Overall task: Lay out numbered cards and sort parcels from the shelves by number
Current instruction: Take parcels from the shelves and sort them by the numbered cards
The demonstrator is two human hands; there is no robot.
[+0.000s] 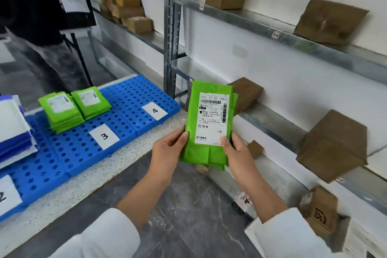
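Observation:
I hold a green parcel [211, 123] upright in the middle of the view, its white shipping label facing me. My left hand [169, 151] grips its lower left edge and my right hand [236, 153] grips its lower right edge. To the left lie blue perforated mats [134, 98] with white number cards: card 4 [154, 110], card 3 [104, 136] and card 2 [6, 197]. Two stacks of green parcels [73, 107] rest behind card 3. A pile of white and blue parcels [12, 132] lies at the far left.
Metal shelves [272, 33] run along the right wall and carry several brown cardboard boxes [330, 146]. More boxes are stacked on the far shelf [123, 4]. A person in dark clothes [31, 16] stands at the upper left beside a black crate [73, 4] on a stand.

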